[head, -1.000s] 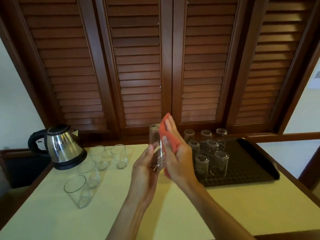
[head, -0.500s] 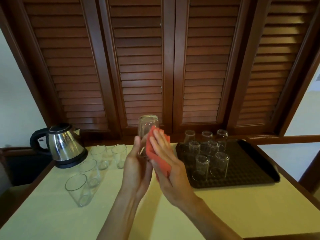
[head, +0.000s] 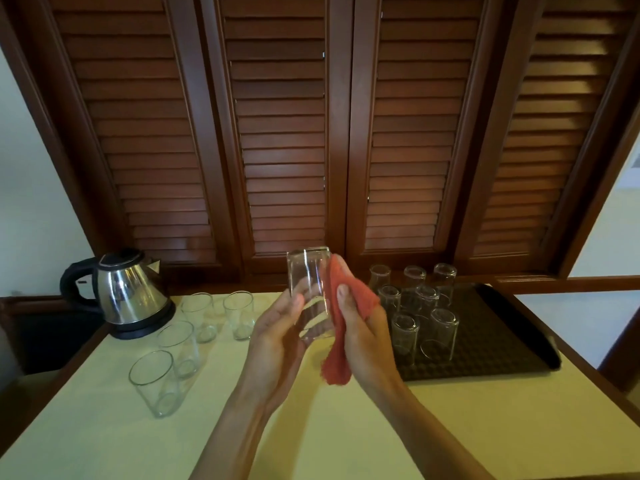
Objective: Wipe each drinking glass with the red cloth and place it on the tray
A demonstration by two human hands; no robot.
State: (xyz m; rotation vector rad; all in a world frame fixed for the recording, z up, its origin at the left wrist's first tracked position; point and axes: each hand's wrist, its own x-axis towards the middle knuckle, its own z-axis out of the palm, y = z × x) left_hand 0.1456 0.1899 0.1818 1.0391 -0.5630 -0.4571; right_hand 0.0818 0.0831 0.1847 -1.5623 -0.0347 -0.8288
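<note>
Head: glass between both grips.

A clear drinking glass sits at the centre of the frame, upside down with its thick base on top, raised above the table. The red cloth presses against its right side and hangs down in a ragged fold below it. At lower left four clear glasses stand upright, mouths up, in a loose cluster. At right centre a dark, textured tray carries seven glasses turned mouth down, set in three close rows.
</note>
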